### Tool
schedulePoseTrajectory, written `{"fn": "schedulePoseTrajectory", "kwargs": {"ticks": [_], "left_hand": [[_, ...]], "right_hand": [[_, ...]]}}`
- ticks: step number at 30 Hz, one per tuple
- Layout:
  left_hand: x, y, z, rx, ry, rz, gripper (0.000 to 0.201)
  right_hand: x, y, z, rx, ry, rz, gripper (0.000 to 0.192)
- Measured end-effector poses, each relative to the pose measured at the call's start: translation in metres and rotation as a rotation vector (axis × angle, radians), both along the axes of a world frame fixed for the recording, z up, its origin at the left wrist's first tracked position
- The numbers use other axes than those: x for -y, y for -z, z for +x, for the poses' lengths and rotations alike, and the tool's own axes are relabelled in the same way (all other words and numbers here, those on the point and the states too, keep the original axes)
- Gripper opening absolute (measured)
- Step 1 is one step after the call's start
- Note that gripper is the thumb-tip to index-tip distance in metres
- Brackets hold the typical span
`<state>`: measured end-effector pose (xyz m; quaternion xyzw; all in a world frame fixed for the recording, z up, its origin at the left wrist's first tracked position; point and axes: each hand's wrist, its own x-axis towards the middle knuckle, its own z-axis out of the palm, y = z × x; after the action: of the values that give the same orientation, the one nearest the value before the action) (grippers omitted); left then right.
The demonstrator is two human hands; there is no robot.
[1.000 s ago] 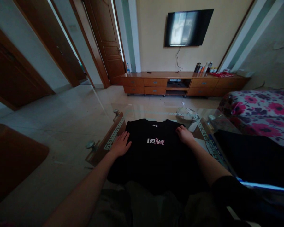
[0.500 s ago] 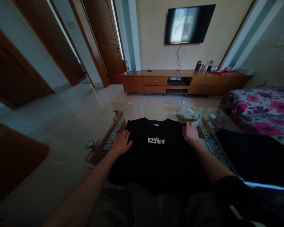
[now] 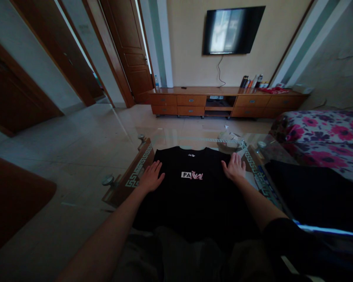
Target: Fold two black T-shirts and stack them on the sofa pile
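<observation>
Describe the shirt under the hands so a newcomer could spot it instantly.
Start at the glass table in front of the person, its rim edged with a key pattern. The black T-shirt lies flat on it, collar toward the TV, with the left hand and right hand flat on its shoulders. Unlike the plain dark cloth to its right, it bears a white "PA" patch with a pink figure.

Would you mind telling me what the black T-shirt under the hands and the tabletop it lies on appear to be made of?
The black T-shirt looks like soft matte knit fabric, probably cotton: it lies flat and limp, with a printed chest logo. The tabletop appears to be clear glass, glossy: the floor shows through it, and a patterned border runs along its edge.
</observation>
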<state>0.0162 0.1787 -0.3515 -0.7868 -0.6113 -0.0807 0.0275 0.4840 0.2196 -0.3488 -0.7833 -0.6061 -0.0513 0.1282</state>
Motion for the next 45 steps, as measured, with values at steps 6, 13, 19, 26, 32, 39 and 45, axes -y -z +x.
{"fn": "schedulePoseTrajectory", "kwargs": {"ticks": [6, 13, 19, 26, 32, 39, 45], "left_hand": [[0.000, -0.001, 0.001, 0.011, 0.003, -0.001, 0.066], [0.001, -0.004, 0.002, 0.018, 0.008, -0.009, 0.065], [0.002, -0.004, 0.002, 0.004, 0.003, -0.022, 0.067], [0.001, -0.002, 0.003, 0.017, -0.002, 0.006, 0.065], [0.009, -0.011, 0.007, 0.106, -0.016, 0.066, 0.056], [0.023, -0.024, 0.006, 0.101, 0.044, 0.077, 0.049], [0.054, -0.003, -0.016, 0.012, -0.024, -0.191, 0.081]], "right_hand": [[0.004, -0.006, 0.006, -0.022, -0.189, -0.048, 0.057], [0.001, -0.002, 0.006, -0.007, -0.156, -0.258, 0.067], [-0.001, -0.002, -0.008, 0.014, -0.093, -0.250, 0.081], [0.010, -0.007, -0.017, 0.022, -0.093, -0.139, 0.077], [0.043, -0.041, -0.022, 0.079, -0.229, 0.024, 0.058], [0.124, -0.022, -0.010, 0.133, -0.400, -0.098, 0.057], [0.145, -0.005, -0.002, 0.126, -0.384, -0.137, 0.064]]}}
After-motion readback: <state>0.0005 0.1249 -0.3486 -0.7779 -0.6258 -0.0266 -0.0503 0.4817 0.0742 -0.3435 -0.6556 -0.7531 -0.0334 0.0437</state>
